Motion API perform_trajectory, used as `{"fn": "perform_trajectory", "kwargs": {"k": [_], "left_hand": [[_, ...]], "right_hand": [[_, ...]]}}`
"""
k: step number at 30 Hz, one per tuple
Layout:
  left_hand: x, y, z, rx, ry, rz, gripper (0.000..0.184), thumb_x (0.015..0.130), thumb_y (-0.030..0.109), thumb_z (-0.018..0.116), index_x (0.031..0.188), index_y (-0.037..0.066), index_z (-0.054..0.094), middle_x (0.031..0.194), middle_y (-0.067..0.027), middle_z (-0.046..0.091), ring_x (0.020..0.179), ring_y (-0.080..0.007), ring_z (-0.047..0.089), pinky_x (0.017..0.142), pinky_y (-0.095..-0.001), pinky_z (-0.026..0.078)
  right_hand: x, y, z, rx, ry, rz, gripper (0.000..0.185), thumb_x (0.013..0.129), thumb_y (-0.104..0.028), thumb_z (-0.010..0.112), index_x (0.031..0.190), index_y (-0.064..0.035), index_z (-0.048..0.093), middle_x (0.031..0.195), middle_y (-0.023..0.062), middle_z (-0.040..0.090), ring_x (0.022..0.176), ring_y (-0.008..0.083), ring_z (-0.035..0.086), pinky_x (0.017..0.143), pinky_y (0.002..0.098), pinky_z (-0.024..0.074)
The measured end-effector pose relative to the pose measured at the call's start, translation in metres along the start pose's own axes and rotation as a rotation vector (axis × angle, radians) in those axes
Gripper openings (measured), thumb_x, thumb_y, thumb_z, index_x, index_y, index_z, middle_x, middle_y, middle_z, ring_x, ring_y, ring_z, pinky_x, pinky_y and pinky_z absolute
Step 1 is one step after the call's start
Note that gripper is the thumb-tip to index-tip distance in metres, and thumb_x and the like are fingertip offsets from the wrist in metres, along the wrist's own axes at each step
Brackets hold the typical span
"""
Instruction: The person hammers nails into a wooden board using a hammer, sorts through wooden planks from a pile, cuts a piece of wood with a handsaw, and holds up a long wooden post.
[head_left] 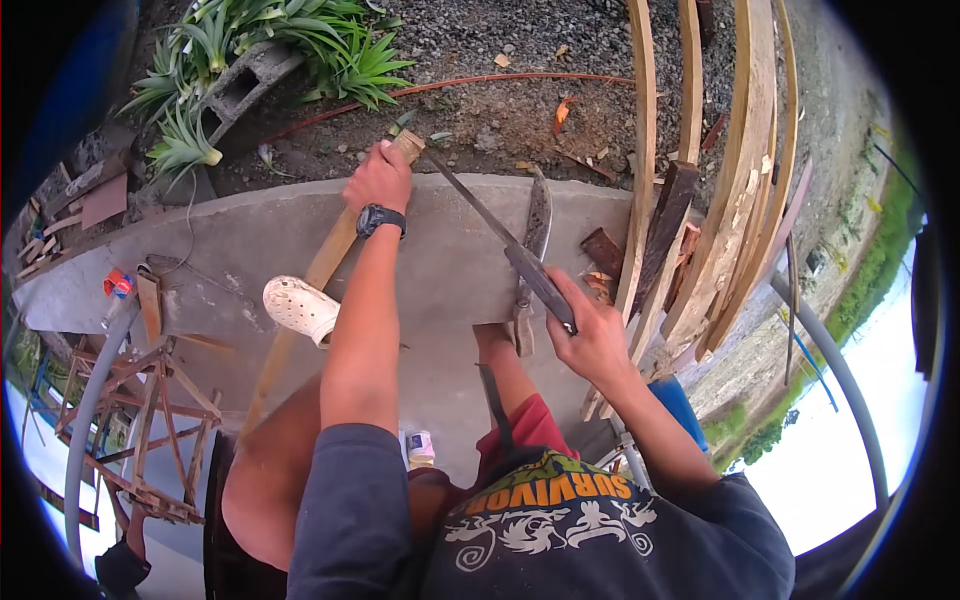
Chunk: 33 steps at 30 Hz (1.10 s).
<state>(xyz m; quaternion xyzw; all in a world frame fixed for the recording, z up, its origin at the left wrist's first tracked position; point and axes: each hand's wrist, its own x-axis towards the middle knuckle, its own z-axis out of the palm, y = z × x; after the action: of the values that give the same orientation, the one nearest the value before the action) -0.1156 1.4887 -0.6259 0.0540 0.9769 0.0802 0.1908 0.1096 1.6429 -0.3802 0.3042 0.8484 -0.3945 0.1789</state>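
Note:
My left hand (379,178) is closed round the upper end of a long wooden strip (330,258), just below its cut end. A dark watch sits on that wrist. The strip slants down to the left across the concrete, and a white clog (301,308) rests on it. In my right hand (592,335) is a long machete (480,212) with a narrow dark blade, held by its dark handle. Its tip points up-left and is close to the strip's end; whether they touch I cannot tell. A second machete (538,232) lies on the concrete between my hands, its handle towards me.
Several long timber pieces (735,190) lean at the right, beside dark wood offcuts (603,250). Past the edge of the concrete slab (450,290) are gravel, a hollow block (252,85) and green plants (365,65). A wooden frame (150,430) stands at the left.

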Motion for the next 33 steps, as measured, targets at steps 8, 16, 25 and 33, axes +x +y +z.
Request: {"fn": "perform_trajectory", "kwargs": {"k": [8,16,25,33], "left_hand": [[-0.002,-0.001,0.001,0.035,0.034,0.036,0.046,0.104,0.044,0.040,0.095,0.016,0.075,0.082,-0.0172,0.075,0.075,-0.0429,0.073,0.066,-0.0569,0.057],[0.001,0.000,-0.002,0.008,-0.046,-0.019,0.049,0.105,0.046,0.035,0.105,0.018,0.076,0.088,-0.0213,0.075,0.081,-0.0470,0.072,0.073,-0.0598,0.056],[-0.011,-0.007,-0.001,0.024,-0.101,-0.034,0.051,0.105,0.047,0.034,0.109,0.019,0.076,0.088,-0.0219,0.075,0.083,-0.0477,0.072,0.075,-0.0603,0.056],[-0.001,0.000,-0.001,-0.007,-0.036,-0.003,0.052,0.105,0.046,0.034,0.111,0.018,0.077,0.091,-0.0225,0.075,0.085,-0.0476,0.072,0.075,-0.0604,0.056]], "right_hand": [[0.115,0.002,0.074,-0.016,0.016,-0.079,0.061,0.085,-0.019,0.069,0.144,-0.0202,0.055,0.105,0.0169,0.076,0.088,0.0425,0.071,0.079,0.0528,0.0581],[0.029,0.009,0.013,0.016,-0.002,-0.030,0.059,0.085,-0.017,0.068,0.143,-0.0184,0.056,0.107,0.0181,0.075,0.088,0.0424,0.071,0.079,0.0516,0.0585],[0.069,-0.003,0.032,0.119,0.131,-0.002,0.057,0.087,-0.016,0.070,0.143,-0.0159,0.059,0.099,0.0205,0.074,0.086,0.0442,0.071,0.073,0.0487,0.0571],[-0.037,0.036,0.098,0.011,0.269,-0.089,0.072,0.085,-0.019,0.074,0.151,-0.0008,0.049,0.098,0.0168,0.067,0.078,0.0355,0.066,0.068,0.0435,0.0538]]}}
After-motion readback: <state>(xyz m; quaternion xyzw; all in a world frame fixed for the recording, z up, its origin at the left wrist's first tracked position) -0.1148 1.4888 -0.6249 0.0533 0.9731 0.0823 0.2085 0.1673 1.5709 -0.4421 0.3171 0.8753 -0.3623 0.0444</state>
